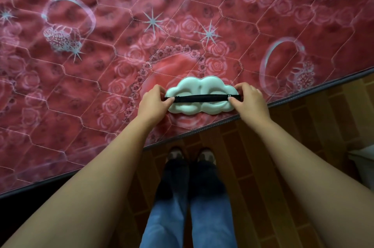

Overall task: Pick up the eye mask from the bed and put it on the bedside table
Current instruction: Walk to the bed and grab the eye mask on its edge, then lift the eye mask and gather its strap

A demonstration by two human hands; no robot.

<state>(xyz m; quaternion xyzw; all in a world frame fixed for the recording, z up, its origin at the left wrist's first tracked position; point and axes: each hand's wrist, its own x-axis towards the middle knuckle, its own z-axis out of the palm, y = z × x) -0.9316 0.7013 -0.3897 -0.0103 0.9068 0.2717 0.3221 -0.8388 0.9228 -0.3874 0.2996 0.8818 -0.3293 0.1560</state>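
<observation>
Head view: the mask (199, 88) lies near the bed's (101, 77) front edge, strap (200, 98) up. Left hand (154, 101) and right hand (248, 100) each pinch one end, apparently so it lifts level. No bedside table is visible.

Open quilted bed (101, 86) all around the eye mask (200, 88); hands at both its ends.
</observation>
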